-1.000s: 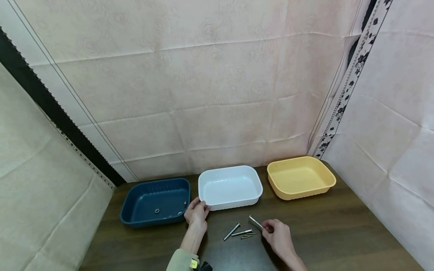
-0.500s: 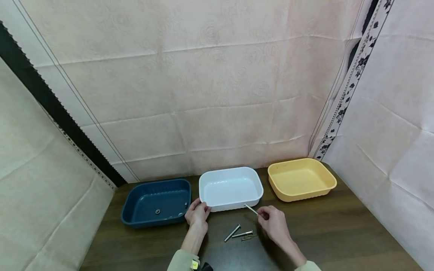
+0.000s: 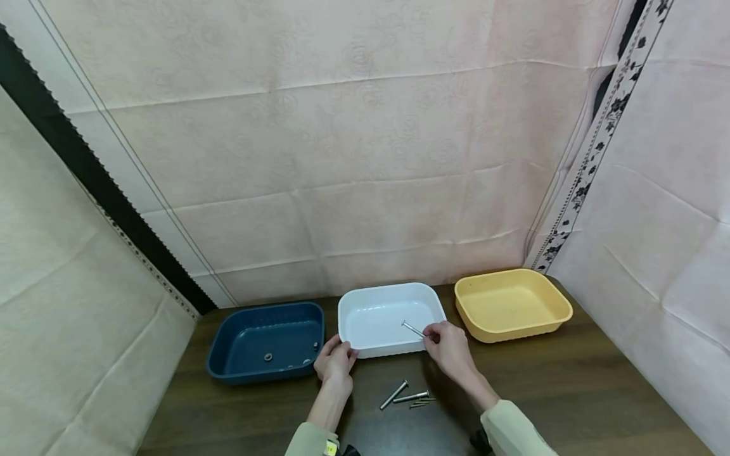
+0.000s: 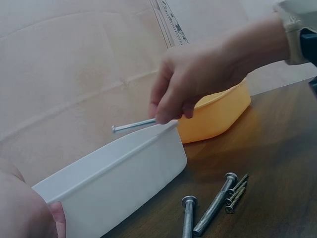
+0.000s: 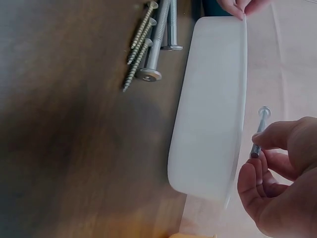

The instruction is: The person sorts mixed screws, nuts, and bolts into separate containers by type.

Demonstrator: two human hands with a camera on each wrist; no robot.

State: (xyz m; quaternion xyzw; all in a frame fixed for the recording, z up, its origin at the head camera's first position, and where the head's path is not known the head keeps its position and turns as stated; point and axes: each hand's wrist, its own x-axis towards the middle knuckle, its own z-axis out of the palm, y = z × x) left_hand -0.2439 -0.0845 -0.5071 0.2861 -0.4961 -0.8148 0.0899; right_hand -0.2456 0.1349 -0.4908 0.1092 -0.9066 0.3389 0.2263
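Right hand (image 3: 449, 349): fingers clamped on one silver bolt (image 3: 412, 328), above the white tray (image 3: 367, 316), lower centre of the head view
Left hand (image 3: 335, 365): fingers pinching that tray's near left corner
Loose bolts (image 3: 393, 395) and screws (image 5: 133, 72): on the surface (image 3: 542, 392), bottom centre
Blue tray (image 3: 242, 345): lower left, small metal pieces (image 3: 268, 357) inside
Yellow tray (image 3: 510, 304): lower right

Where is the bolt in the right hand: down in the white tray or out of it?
Out: the right hand pinches the bolt, which both wrist views show above the rim of the white tray.
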